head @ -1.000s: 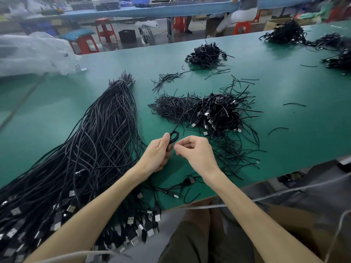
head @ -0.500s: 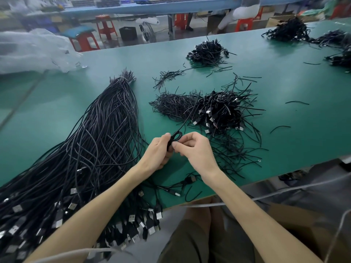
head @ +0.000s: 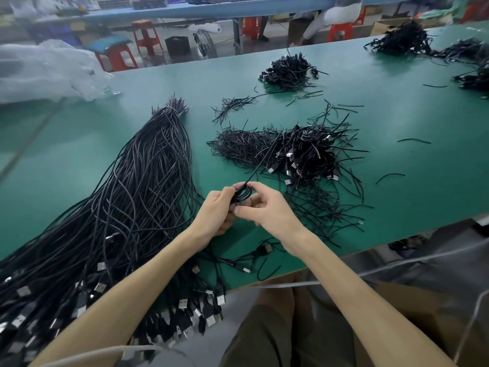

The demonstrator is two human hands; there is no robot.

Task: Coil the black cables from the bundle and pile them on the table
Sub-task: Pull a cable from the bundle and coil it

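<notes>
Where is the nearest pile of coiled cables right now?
Head view: the nearest pile of coiled cables lies on the green table, just beyond the right hand, with the long bundle to its left.

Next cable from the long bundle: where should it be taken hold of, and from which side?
Probably by a plug end at the table's near edge, coming from the person's side. There the bundle fans out and the plugs lie apart, some overhanging; its far end is bunched tight.
</notes>
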